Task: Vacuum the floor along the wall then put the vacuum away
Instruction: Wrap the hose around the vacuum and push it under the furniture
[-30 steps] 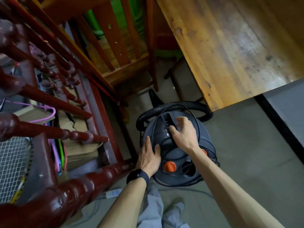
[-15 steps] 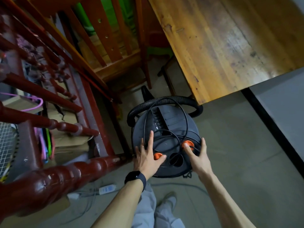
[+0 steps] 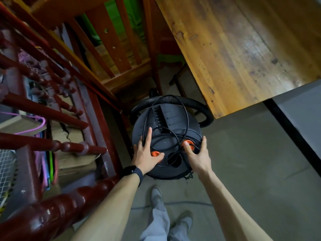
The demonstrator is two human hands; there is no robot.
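A round black canister vacuum [image 3: 171, 121] stands on the grey floor between a dark red stair railing and a wooden table. Its ribbed black hose [image 3: 194, 101] curls round the far rim, and a thin black cord [image 3: 185, 117] loops loosely over the lid. My left hand [image 3: 145, 153] lies flat on the left of the lid, thumb beside an orange button [image 3: 155, 153]. My right hand [image 3: 198, 155] rests with straight fingers on the right rim, thumb on a second orange button [image 3: 187, 142].
The red railing [image 3: 52, 214] and cluttered stairs close off the left. A wooden chair [image 3: 121, 58] stands just behind the vacuum. The wooden table [image 3: 243, 49] overhangs at the right, beside a grey wall with a black skirting [image 3: 291, 129]. A cable [image 3: 173, 204] lies by my feet.
My right hand has left the top handle area and come down to the vacuum's right rim. My left hand has stayed on the lid. The view has shifted slightly.
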